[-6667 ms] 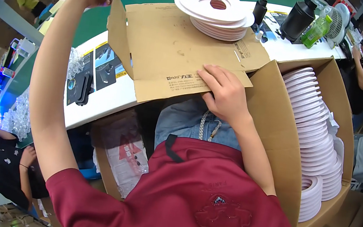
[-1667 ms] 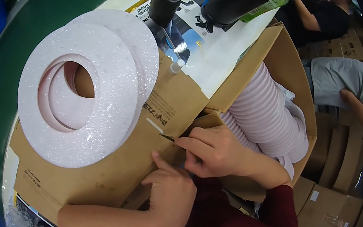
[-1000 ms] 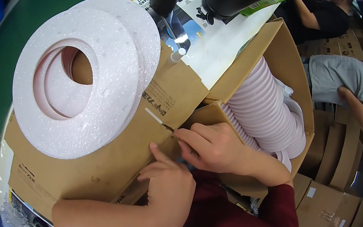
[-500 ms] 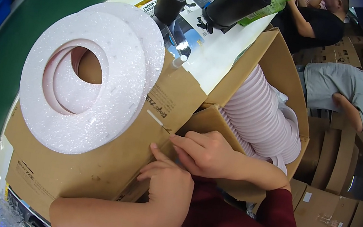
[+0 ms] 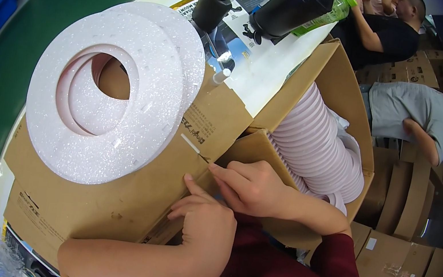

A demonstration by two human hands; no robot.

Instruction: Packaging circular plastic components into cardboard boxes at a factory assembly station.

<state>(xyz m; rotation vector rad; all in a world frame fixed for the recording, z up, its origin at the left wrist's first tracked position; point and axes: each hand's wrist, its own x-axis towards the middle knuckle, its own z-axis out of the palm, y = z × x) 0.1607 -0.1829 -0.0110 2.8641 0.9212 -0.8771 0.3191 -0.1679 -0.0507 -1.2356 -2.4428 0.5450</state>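
Flattened brown cardboard (image 5: 121, 221) covers the table before me. My left hand (image 5: 203, 217) lies on its near edge, index finger stretched out and the other fingers slightly bent. Just to the right, my right hand (image 5: 254, 187) is closed in a pinch, thumb and index finger together at the cardboard; anything between the fingertips is too small to make out. A small white stick (image 5: 190, 144) lies just beyond these fingertips. Farther left, wide, flat, glittery white foam-like rings (image 5: 96, 159) rest in an uneven stack, their centre holes partly overlapping.
An open carton (image 5: 327, 56) at the right holds a row of white rings (image 5: 320, 137). A black nozzle bottle (image 5: 212, 9), a large black container (image 5: 294, 8) and a green bottle (image 5: 330, 16) stand at the back. Two people (image 5: 412, 108) and stacked cartons (image 5: 387, 263) are beyond.
The view has shifted slightly. Both hands keep nearly the same place and pose at the cardboard edge; the rings and the carton stay put.
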